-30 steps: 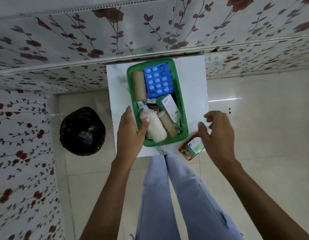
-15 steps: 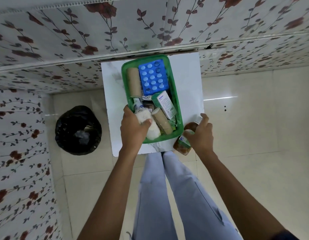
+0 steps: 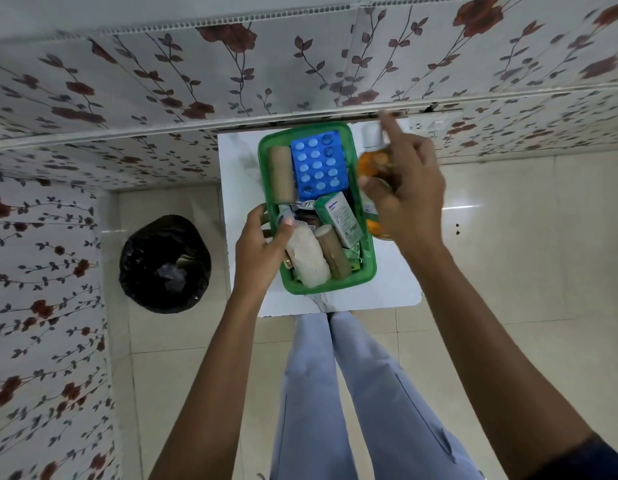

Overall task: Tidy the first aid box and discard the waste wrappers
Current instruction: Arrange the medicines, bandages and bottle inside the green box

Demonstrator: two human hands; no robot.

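"Optibex"-like brand word on the green-and-white carton (image 3: 339, 219) in the basket (smaller print unreadable)

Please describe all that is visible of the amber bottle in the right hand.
The amber bottle looks like translucent orange-brown plastic or glass, with a white cap pointing toward the wall and a white-and-green label partly hidden by fingers. The right hand grips it around its middle, lifted above the white table, beside the right rim of the green basket. It is somewhat blurred.
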